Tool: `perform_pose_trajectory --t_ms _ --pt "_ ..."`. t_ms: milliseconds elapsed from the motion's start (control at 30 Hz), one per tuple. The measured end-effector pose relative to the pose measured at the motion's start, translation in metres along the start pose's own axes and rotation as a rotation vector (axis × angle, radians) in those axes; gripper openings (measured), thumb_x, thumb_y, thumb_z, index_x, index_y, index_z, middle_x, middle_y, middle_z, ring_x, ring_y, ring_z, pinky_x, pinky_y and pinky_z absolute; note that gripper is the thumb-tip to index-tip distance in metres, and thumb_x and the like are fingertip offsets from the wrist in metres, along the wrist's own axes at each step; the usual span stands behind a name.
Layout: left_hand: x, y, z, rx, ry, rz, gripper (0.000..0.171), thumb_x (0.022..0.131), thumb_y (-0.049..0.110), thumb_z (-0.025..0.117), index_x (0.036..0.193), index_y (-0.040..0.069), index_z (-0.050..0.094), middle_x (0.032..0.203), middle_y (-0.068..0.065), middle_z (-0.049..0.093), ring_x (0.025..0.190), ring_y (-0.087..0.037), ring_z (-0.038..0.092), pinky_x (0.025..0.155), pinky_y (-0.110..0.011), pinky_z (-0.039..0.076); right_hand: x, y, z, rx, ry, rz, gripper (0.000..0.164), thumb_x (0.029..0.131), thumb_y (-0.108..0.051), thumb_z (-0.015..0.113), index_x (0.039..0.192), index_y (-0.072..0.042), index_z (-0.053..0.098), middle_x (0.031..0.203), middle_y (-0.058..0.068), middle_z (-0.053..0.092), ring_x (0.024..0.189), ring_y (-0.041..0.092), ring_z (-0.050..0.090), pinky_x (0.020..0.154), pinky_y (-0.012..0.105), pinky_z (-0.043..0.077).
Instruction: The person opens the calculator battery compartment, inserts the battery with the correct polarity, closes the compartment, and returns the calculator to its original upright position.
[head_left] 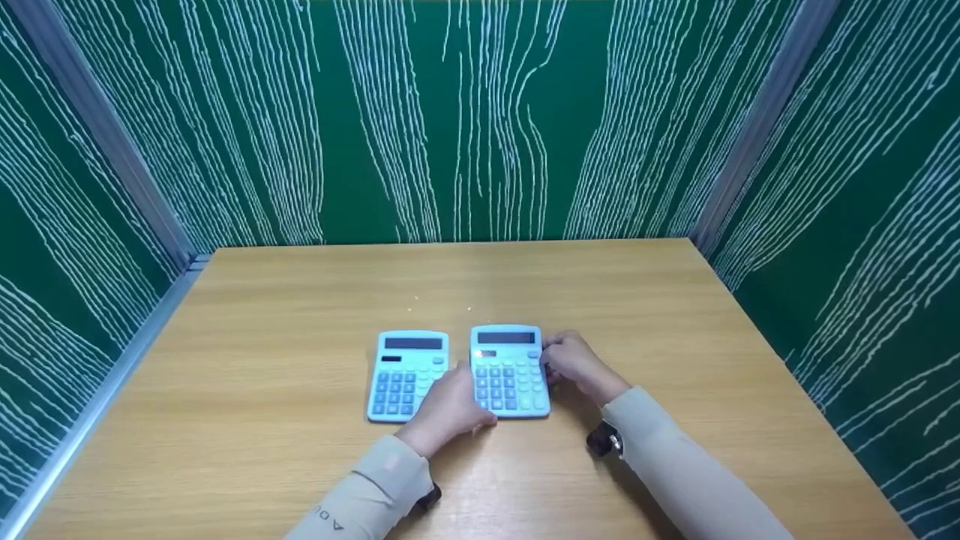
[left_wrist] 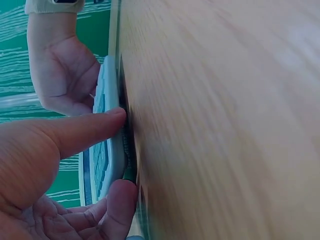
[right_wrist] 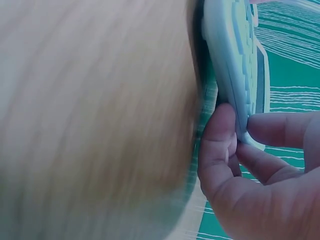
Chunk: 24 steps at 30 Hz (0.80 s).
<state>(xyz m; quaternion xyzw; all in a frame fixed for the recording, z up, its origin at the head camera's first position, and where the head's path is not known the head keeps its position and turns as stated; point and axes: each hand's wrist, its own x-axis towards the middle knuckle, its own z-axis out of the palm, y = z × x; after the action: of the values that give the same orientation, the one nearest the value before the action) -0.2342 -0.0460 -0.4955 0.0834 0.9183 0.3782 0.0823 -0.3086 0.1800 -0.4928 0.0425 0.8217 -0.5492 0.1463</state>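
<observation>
Two light blue calculators with dark display strips lie side by side on the table. My left hand (head_left: 448,405) grips the right-hand calculator (head_left: 510,375) by its lower left part, thumb at the near edge. On that calculator's right side, my right hand (head_left: 576,364) pinches the edge, with a finger beneath it in the right wrist view. A dark gap shows under the calculator (right_wrist: 227,55), so part of it seems raised off the wood. The left-hand calculator (head_left: 396,384) is partly covered by my left hand.
The wooden table (head_left: 262,420) meets green panels (head_left: 517,120) with white wavy lines at the back and sides. Grey metal posts (head_left: 739,142) stand at the corners. A few small white specks lie beyond the calculators.
</observation>
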Motion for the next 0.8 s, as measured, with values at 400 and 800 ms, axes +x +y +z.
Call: perform_pose_trajectory --t_ms 400,800 --pt "-0.001 0.0 -0.002 0.015 -0.013 0.009 0.081 0.077 0.016 0.097 0.141 -0.011 0.055 0.109 -0.012 0.067 0.086 -0.024 0.062 0.081 -0.041 0.058 0.001 0.004 -0.001 0.002 -0.002 0.006 0.038 0.093 0.008 0.055 0.128 0.013 0.069 0.095 0.011 0.072 0.075 0.016 0.067 0.064 0.025 0.06" --pt "0.002 0.006 -0.031 -0.052 0.083 -0.042 0.055 0.1 0.038 0.08 0.138 0.002 0.064 0.089 -0.005 0.068 0.069 -0.016 0.06 0.062 -0.031 0.049 -0.01 -0.013 0.0 -0.002 0.1 -0.055 0.048 0.109 -0.02 0.063 0.148 0.008 0.059 0.125 0.021 0.069 0.089 0.019 0.066 0.078 0.03 0.063"
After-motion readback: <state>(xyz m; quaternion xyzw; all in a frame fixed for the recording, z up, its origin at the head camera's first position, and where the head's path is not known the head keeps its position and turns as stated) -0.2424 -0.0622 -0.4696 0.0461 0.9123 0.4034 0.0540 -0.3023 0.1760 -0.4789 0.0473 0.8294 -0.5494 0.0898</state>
